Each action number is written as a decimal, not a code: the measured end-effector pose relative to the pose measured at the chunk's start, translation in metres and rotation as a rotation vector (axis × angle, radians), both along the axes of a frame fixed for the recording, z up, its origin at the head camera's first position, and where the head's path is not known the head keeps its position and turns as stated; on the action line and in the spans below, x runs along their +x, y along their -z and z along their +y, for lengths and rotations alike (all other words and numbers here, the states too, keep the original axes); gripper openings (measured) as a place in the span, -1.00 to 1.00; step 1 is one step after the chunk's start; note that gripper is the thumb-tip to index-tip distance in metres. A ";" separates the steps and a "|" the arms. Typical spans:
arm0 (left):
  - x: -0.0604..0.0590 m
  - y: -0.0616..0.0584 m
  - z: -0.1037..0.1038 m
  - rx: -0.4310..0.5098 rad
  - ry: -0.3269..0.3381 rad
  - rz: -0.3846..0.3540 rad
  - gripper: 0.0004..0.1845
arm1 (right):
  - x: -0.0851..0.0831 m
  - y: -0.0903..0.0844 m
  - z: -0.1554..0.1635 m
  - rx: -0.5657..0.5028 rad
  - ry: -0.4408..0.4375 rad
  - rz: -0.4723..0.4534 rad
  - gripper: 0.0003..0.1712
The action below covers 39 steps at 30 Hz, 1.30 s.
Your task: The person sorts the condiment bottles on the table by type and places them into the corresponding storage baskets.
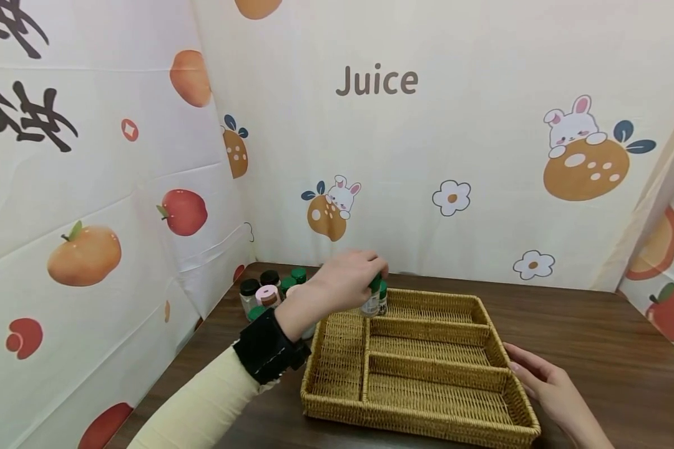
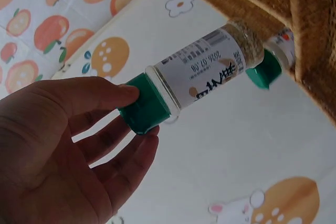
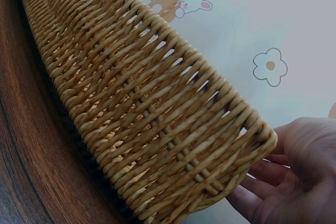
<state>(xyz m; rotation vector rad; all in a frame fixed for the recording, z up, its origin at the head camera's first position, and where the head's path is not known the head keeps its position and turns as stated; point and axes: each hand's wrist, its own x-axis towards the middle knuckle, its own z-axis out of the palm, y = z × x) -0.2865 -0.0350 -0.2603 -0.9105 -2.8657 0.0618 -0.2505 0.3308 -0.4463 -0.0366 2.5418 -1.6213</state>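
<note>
The wicker tray (image 1: pixel 427 368) sits on the dark wooden counter (image 1: pixel 595 337), and the left hand (image 1: pixel 351 277) hangs over the tray's far left corner, its fingertips pinching the green cap of a spice bottle (image 1: pixel 372 300) that hangs below the hand, long axis upright, above the far compartment and just beside a second green-capped bottle (image 1: pixel 383 299) standing in that corner. The right hand (image 1: pixel 545 380) rests with relaxed, straight fingers against the tray's near right wall, holding nothing. Only the left wrist view shows the pinch on the cap and the bottle's printed label (image 2: pixel 202 69); only the head view shows the cluster of jars (image 1: pixel 269 290) left of the tray.
</note>
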 end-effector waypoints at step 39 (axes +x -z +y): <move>-0.074 0.070 0.064 -0.259 0.018 -0.028 -0.64 | 0.002 -0.001 -0.005 -0.020 0.033 0.026 -0.30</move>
